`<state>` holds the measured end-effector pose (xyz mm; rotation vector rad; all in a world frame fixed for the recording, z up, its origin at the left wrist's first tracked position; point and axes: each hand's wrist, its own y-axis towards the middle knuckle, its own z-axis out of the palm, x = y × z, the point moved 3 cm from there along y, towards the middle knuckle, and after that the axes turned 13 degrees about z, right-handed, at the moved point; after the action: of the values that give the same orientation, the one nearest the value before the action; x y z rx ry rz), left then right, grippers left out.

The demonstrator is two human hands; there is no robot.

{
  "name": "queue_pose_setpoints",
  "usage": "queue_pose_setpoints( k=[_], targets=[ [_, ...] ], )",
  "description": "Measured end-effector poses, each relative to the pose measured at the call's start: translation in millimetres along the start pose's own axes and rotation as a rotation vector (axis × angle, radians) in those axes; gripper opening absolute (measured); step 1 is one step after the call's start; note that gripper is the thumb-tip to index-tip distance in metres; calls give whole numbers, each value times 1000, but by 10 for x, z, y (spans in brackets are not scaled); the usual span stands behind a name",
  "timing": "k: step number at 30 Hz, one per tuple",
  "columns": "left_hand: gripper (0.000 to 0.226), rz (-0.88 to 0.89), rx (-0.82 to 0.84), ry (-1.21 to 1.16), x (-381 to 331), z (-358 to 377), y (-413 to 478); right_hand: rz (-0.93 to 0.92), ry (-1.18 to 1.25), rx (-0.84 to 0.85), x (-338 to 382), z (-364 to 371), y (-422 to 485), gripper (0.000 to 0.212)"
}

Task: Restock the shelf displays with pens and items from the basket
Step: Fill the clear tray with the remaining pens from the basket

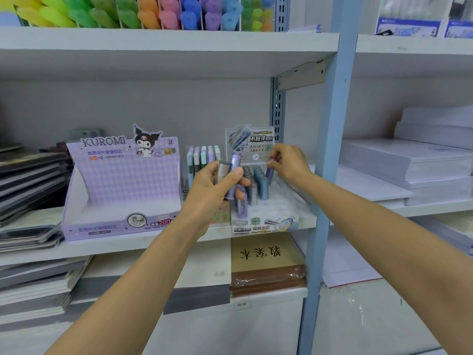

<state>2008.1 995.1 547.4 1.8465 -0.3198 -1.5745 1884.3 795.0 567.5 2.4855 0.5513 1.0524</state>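
Purple and grey tubes (234, 166) sit bunched in the left hand (215, 193), with its fingers curled round them. The right hand (289, 162) pinches one purple tube (270, 172) just over the box (266, 224) on the shelf (153, 244). It might bump the standing tubes (257, 183) and tip them. The left bunch looks loose, so one could slide out and drop.

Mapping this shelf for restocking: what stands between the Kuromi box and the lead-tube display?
A rack of pastel pens, partly hidden behind the left hand, as the head view shows.
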Motion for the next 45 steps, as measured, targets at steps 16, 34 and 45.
queue_pose_setpoints(
  k=[16,34,45],
  targets=[
    [16,-7,-32,-7,-20,12,-19,32,-33,40,-100,98,-95,16],
    [22,-21,-56,45,-178,133,-55,-192,725,273,517,-731,-723,14],
    [20,39,22,-44,-120,78,-21,-59,192,-74,116,-290,-374,19]
  ],
)
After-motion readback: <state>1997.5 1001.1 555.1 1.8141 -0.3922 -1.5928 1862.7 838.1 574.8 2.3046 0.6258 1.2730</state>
